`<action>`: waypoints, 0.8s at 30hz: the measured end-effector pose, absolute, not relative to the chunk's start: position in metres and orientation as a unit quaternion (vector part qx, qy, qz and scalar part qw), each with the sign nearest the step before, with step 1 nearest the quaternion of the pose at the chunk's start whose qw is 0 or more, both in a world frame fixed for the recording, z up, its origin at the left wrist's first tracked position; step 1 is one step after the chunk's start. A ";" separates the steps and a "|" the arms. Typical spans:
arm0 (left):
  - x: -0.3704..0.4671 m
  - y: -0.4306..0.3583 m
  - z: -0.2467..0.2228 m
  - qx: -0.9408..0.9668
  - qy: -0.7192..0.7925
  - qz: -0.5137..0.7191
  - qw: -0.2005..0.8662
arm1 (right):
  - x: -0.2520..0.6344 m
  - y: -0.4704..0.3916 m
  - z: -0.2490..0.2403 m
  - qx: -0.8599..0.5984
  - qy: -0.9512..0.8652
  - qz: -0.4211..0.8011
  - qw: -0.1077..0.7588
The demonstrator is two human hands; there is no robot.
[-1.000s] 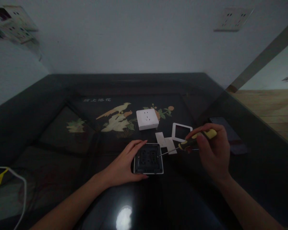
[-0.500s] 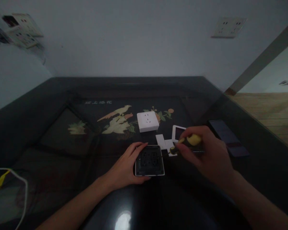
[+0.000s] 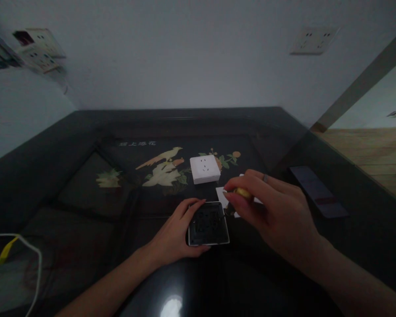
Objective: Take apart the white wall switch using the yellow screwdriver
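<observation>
Item 1: square socket unit, qty 1. Dk. inner face up, recessed, w/ moulded shapes & a small bright screw-like spot nr. L edge; thin white rim, clearest along bottom & R side. Fine detail too dim to read. Loc.: front-ctr. of counter, in L hand.

Item 2: L hand. Clamped on unit from its L side, fingers at top edge, thumb at bottom edge.

Item 3: R hand, w/ thin ring on one finger. Closed round screwdriver; hands apart from each other, unit & tool between.

Item 4: screwdriver, yel. & dk. handle, mostly hidden by fingers. Tip end at R side of unit; exact contact can't be told.

Item 5: flat white pieces, just beyond & R of unit, partly hidden behind R hand & tool.

Item 6: white socket box, boxy, slotted face up, beyond unit, apart from it.

Item 7: phone, dk., flat, R of R hand.

Item 8: bird & flower design, on counter, L of & behind box; glossy dk. surface, bright reflection at front.

Item 9: white cable w/ yel. tag, far L.

Item 10: R wall socket, white, on wall behind.
</observation>
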State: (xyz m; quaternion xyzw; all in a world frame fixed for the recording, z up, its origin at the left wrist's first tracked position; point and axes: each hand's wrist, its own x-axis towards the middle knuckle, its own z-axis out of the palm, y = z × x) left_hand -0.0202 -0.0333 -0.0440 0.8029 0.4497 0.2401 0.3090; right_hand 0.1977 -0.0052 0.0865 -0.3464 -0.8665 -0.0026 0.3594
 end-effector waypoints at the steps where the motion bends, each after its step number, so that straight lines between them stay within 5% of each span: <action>1: -0.020 -0.033 -0.044 0.803 0.449 0.240 0.308 | 0.198 -0.004 0.087 -0.340 -0.871 0.011 0.355; 10: -0.018 -0.033 -0.043 0.808 0.448 0.234 0.304 | 0.209 -0.001 0.096 -0.285 -0.897 0.189 0.281; 19: -0.018 -0.034 -0.045 0.812 0.446 0.234 0.295 | 0.201 0.004 0.078 -0.341 -0.858 0.026 0.383; 24: -0.020 -0.034 -0.045 0.813 0.444 0.232 0.296 | 0.202 -0.002 0.083 -0.375 -0.831 0.073 0.405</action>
